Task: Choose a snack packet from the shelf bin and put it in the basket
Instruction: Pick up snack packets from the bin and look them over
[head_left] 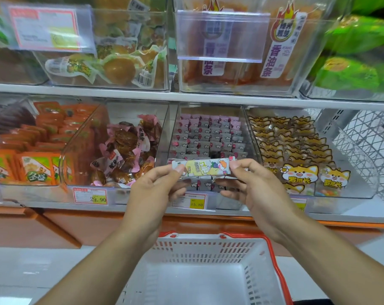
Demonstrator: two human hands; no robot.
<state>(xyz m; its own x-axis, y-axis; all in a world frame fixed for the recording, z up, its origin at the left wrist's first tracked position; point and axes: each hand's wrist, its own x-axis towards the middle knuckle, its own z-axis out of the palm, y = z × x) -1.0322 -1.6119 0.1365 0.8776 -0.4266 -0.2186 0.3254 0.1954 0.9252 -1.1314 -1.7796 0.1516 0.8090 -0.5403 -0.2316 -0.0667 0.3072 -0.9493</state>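
Two hands, left (pixel 152 190) and right (pixel 256 190), each pinching one snack packet (pixel 203 167), above one basket (pixel 208 245)

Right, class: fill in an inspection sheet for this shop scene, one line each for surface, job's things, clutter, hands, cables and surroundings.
Surface: white shelf carrying clear bins.
Job's things: snack packet held level over its bin; white basket below, nothing visible inside.
Clutter: price tag on the bin front.
Hands: left hand and right hand each pinch a packet end.
Cables: nothing seen.
Surroundings: fox-print packets right, brown snack packs left.
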